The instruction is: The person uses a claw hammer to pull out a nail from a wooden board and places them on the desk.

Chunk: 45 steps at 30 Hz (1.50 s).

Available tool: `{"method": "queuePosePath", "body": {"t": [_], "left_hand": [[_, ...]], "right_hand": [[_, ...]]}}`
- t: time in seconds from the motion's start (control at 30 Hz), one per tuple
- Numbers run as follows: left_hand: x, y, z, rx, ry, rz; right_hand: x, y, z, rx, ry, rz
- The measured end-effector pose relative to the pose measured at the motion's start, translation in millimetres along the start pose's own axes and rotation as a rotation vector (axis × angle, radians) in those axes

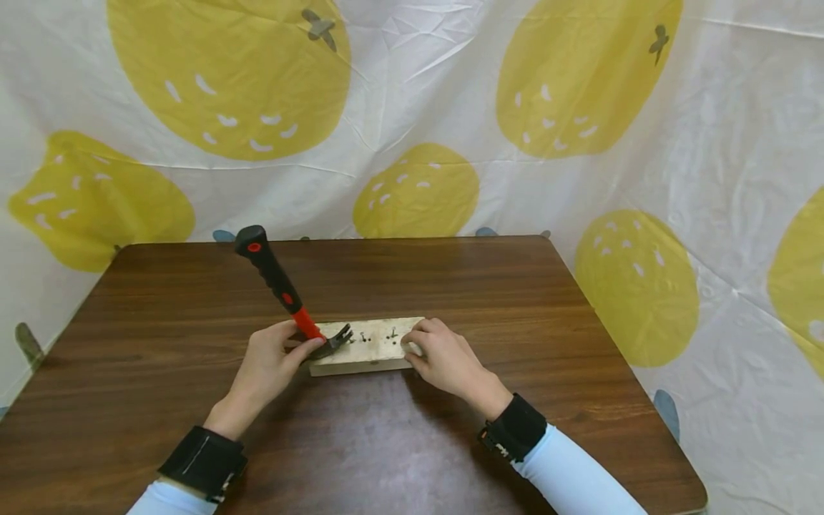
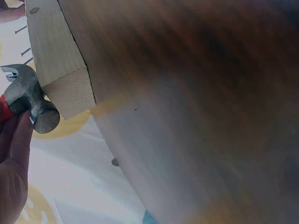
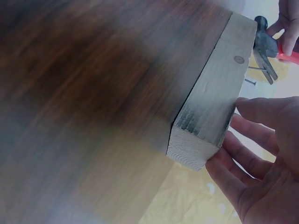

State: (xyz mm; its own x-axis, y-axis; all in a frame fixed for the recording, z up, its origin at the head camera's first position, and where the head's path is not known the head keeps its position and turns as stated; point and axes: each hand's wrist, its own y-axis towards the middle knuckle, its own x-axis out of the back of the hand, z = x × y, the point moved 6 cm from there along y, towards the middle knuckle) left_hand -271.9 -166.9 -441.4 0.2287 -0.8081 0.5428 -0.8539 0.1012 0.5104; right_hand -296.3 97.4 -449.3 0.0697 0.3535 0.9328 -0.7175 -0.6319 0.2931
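A pale wooden block lies on the brown table, with several nails standing up from its top face. My left hand grips a claw hammer low down, close to its steel head. The black and red handle leans up and to the left. In the right wrist view the hammer's claw is at a nail near the block's far end; whether it has caught the nail I cannot tell. My right hand holds the block's right end, thumb at the top edge and fingers curved about the end.
The dark wood-grain table spreads around the block on all sides. Behind and beside it hangs a white cloth with large yellow fruit prints. Black bands are strapped on both wrists.
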Motion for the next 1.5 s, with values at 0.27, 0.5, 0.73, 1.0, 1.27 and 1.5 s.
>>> {"method": "queuePosePath", "body": {"t": [0.27,0.5,0.73,1.0,1.27,1.5], "left_hand": [[0.4,-3.2,3.6,0.045,-0.028,-0.004],[0.2,-4.1,4.1,0.041,-0.031,-0.007],[2.5,-4.3,3.2,0.028,-0.032,-0.024],[6.2,-4.1,2.8,0.021,-0.038,-0.043],[8.8,-1.8,-5.0,0.025,-0.066,-0.036],[5.2,-1.1,-11.0,0.029,-0.114,0.010]], "right_hand": [[1,2,2,-0.011,0.011,-0.001],[1,5,3,-0.034,0.058,0.017],[4,5,7,-0.008,0.083,-0.020],[6,6,11,0.025,0.106,-0.069],[10,7,15,0.060,0.171,-0.096],[14,10,21,0.089,0.228,-0.101]]}}
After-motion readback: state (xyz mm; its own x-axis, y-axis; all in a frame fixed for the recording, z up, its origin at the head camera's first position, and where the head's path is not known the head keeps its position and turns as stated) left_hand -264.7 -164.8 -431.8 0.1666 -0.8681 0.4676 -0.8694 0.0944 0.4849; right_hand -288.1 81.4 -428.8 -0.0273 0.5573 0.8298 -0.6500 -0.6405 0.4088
